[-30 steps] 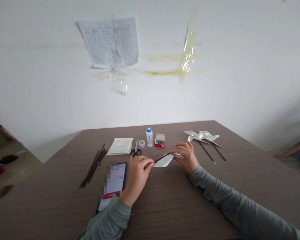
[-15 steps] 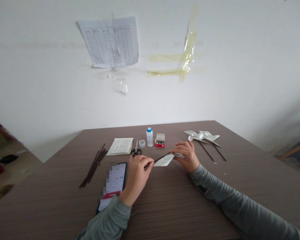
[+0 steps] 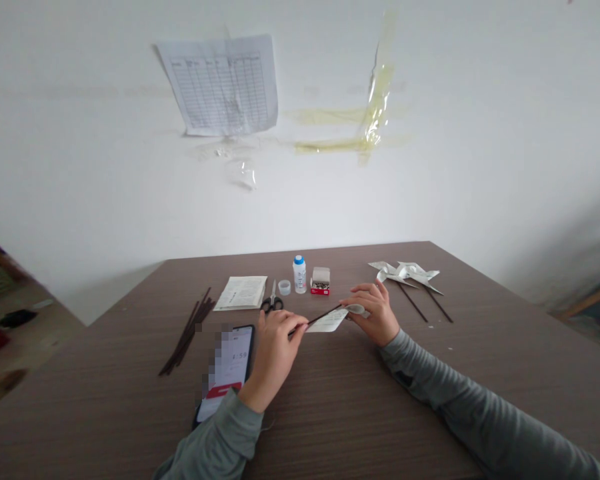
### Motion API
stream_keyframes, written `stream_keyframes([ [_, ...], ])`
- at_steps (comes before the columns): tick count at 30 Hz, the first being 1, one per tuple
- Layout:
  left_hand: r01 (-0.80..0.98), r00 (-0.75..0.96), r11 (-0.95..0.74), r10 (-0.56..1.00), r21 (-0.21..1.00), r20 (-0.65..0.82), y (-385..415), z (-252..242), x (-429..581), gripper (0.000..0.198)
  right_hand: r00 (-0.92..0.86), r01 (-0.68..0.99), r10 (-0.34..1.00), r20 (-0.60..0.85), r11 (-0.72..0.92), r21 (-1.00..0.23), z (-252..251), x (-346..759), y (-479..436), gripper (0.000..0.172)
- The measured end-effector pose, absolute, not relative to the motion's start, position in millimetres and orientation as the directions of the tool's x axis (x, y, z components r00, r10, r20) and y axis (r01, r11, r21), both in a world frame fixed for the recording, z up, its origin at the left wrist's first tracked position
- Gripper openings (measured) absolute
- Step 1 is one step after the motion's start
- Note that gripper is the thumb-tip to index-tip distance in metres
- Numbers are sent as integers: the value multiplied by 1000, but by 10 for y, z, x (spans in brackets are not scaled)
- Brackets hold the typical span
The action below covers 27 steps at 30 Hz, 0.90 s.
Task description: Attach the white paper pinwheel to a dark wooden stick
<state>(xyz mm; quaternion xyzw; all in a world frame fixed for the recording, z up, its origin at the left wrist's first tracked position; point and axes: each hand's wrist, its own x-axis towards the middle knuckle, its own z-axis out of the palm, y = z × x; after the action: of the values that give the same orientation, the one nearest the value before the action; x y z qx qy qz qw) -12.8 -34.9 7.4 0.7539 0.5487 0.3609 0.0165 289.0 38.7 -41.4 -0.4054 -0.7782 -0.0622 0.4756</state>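
Here, your left hand (image 3: 273,348) pinches the thin dark stick (image 3: 317,319) in closed fingers; it slants right and away to the folded paper (image 3: 330,324), which your right hand (image 3: 378,317) grips.

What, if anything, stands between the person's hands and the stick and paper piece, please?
Nothing visible does. The left hand pinches the dark stick, the right hand holds the white paper piece, and the stick reaches across the paper towards the right hand. The scissors lie farther back, apart.
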Motion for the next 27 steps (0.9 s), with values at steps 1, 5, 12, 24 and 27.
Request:
stream_keyframes([
  [1,815,138,-400,837,420,530,-346,66,-133,35,-221,692,571,791,663,-286,-411,2891,385,27],
  [5,810,147,-411,833,418,533,-342,49,-147,34,-222,698,579,785,656,-287,-398,2890,376,27],
  [12,813,141,-405,835,419,533,-347,60,-153,34,-218,690,593,775,656,-308,-368,2880,350,23],
  [24,825,151,-382,859,417,488,-378,140,-115,41,-207,675,660,722,631,-382,-310,2866,315,19],
  [27,822,159,-391,856,415,492,-376,140,-121,39,-202,663,663,721,634,-398,-310,2866,316,20],
])
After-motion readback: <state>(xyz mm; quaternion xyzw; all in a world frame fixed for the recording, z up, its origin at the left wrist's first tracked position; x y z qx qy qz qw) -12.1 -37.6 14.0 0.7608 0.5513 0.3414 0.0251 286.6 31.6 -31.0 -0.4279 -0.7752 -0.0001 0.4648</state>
